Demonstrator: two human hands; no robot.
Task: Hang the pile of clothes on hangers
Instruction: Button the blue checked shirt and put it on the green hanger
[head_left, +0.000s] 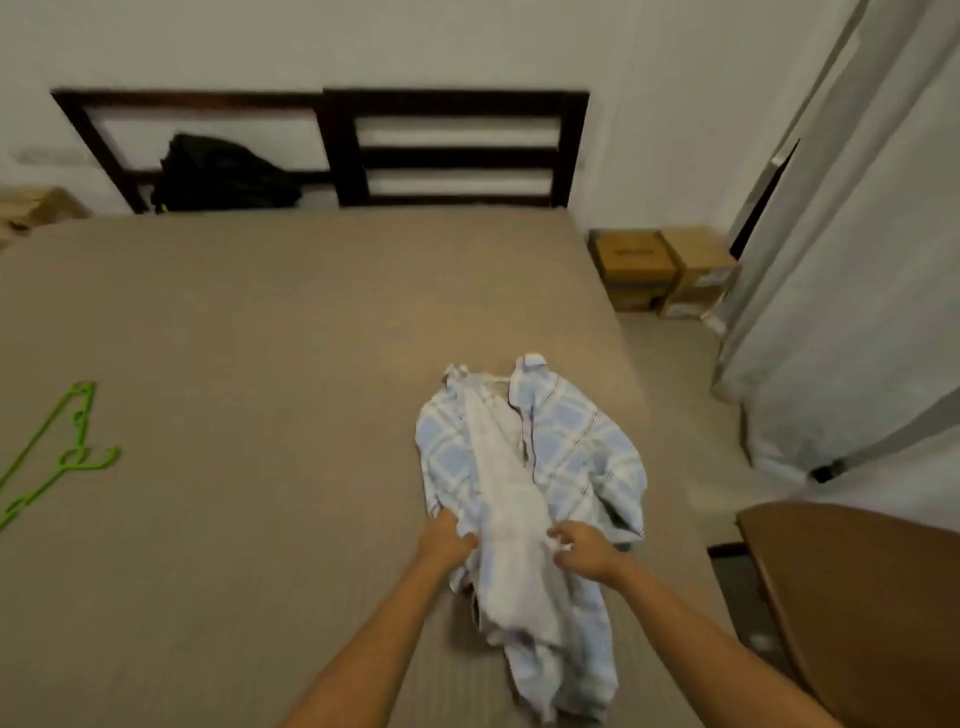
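Head view: a plaid shirt (571, 457) lies open-fronted on the bed (260, 338) near its right edge, collar toward the headboard (452, 156). The left hand (447, 543) grips the shirt's left front edge with curled fingers, and the right hand (584, 551) pinches the right front edge. Green hangers (62, 457) lie at the bed's left edge.

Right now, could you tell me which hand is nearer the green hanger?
Left. The left hand grips the plaid shirt to the right of the green hanger; the right hand holds it even farther right.
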